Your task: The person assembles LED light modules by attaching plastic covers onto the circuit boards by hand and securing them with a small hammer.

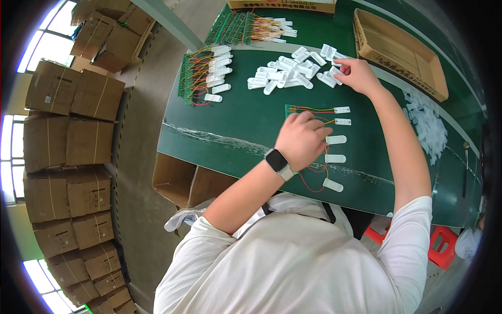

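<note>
- White shirt fills the lower view, nearest the camera; both my forearms run up from it to the green table (235, 115).
- Left hand (302, 138), with a dark watch (276, 160) on the wrist, rests palm-down on the wired strip (314, 112), a thin green board with red and yellow leads fanning right. Fingers are curled loosely over the leads, pressing rather than pinching; whether any wire sits between fingertips I cannot tell.
- White plastic caps (335, 140) lie in a column just right of that hand, each apparently at the end of a lead; two smaller flat pieces sit above them, three rounded ones below.
- Right hand (354, 73) reaches to the far heap of loose white caps (285, 73); fingers are closed narrow on what looks like one cap at the heap's right edge.
- Finished-looking bundles (204, 73) lie well apart at far left; more sit beyond them, with an open cardboard tray (397, 49) at far right.
- Judgement: keep the left palm flat so the board does not slide, and pick a single cap cleanly, oriented before bringing it across.
- Risk: dragging leads could tangle the row.
</note>
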A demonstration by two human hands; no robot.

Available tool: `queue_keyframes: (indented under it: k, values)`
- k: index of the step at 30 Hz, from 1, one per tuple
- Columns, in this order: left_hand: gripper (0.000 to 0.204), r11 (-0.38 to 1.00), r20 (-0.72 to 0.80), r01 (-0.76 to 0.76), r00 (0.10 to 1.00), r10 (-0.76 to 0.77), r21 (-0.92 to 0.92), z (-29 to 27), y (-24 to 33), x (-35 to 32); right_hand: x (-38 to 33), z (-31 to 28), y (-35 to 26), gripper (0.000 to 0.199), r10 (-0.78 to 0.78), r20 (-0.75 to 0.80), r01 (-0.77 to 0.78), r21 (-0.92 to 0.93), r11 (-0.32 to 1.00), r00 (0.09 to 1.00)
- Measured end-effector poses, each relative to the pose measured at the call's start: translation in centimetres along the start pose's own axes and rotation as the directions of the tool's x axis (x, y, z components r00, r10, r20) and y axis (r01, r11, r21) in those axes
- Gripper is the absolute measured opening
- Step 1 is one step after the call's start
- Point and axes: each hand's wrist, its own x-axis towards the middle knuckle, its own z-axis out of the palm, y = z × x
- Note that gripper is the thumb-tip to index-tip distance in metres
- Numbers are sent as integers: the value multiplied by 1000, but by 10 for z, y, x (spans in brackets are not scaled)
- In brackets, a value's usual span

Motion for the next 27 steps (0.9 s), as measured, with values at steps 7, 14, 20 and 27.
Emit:
queue_keyframes:
  k: [7, 14, 20, 27]
  values:
    - [27, 989, -71, 111, 992, -104, 102, 12, -30, 14, -93, 0, -9, 40, 22, -261, 52, 275, 960, 965]
    - [25, 987, -24, 147, 989, -146, 65, 34, -24, 41, -169, 7, -7, 23, 141, -274, -47, 324, 945, 951]
    - [14, 984, 71, 159, 984, -165, 84, 39, -21, 44, -189, 13, 4, 21, 138, -164, -96, 243, 965, 977]
    - [13, 963, 114, 248, 965, -236, -103, 20, -28, 44, -185, 25, 18, 29, -88, -274, 108, 57, 993, 958]
